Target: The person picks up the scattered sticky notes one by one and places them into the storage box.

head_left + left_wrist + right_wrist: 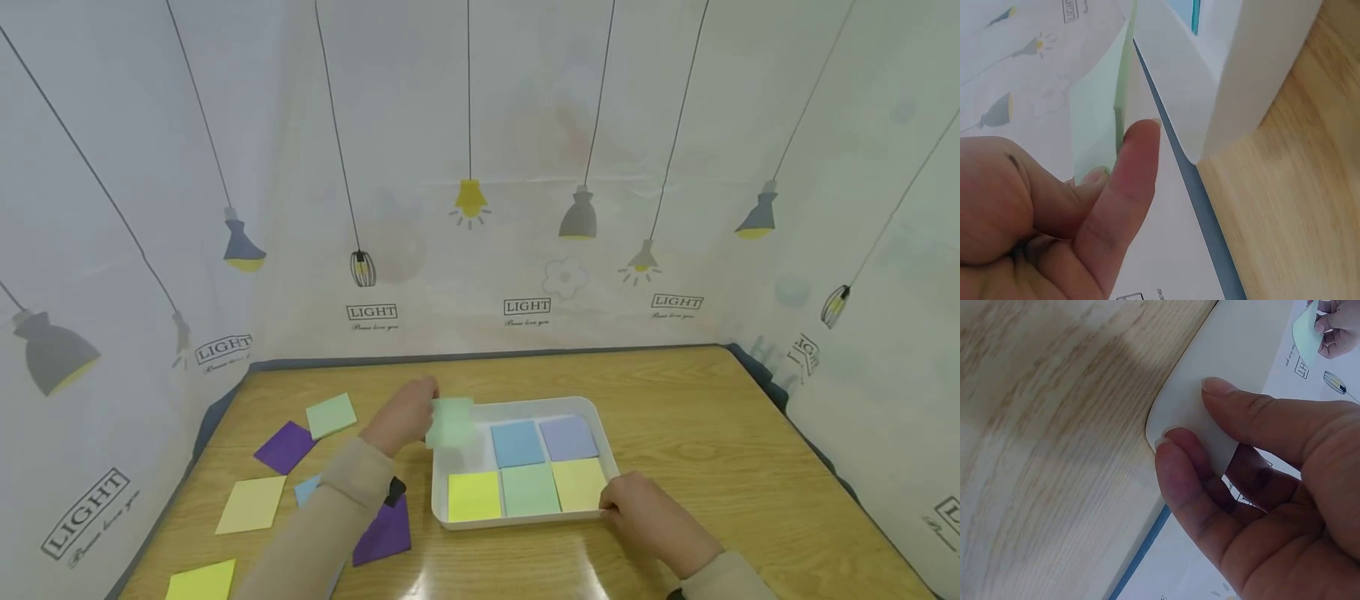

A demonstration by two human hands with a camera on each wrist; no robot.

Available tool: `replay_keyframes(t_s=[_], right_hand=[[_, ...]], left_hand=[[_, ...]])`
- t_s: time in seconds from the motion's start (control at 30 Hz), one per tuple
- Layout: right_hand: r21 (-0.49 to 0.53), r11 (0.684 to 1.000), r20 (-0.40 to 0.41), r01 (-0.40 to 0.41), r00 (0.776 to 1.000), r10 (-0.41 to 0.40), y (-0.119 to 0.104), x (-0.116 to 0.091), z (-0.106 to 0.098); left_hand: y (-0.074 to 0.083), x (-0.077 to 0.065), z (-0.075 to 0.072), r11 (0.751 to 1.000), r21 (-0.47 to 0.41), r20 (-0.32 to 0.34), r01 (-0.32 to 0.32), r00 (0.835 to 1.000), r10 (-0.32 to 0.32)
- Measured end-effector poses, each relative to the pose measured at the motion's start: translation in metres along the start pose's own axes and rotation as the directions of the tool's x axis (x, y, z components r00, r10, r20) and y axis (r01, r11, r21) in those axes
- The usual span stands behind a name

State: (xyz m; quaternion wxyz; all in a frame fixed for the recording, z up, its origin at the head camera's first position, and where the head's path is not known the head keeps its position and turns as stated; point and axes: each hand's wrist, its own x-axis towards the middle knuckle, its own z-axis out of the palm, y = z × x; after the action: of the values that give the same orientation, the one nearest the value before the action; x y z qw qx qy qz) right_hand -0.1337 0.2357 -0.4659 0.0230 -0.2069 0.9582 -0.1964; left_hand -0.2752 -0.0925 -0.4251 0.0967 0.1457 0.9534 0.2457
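I see the left hand pinching a green square at the white tray's far left corner, the right hand gripping its near right corner, and the left sleeve stretching over loose squares.

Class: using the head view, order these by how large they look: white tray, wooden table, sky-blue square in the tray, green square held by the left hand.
1. Wooden table
2. White tray
3. Sky-blue square and held green square: too alike to rank; the green one may be nearer the camera.
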Motion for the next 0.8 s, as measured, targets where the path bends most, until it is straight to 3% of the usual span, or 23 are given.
replay_keyframes(t_s=[0.53,0.8], right_hand=[[0.001,0.999,-0.015,0.039,0.999,-0.039,0.0,-0.001,0.0],[0.022,1.0,0.004,0.019,1.0,-0.019,0.0,-0.001,-0.002]], left_hand=[[0.033,0.005,0.025,0.998,0.027,0.085,-0.055,0.995,0.053],[0.045,0.007,0.036,0.996,0.021,0.112,-0.085,0.99,0.082]])
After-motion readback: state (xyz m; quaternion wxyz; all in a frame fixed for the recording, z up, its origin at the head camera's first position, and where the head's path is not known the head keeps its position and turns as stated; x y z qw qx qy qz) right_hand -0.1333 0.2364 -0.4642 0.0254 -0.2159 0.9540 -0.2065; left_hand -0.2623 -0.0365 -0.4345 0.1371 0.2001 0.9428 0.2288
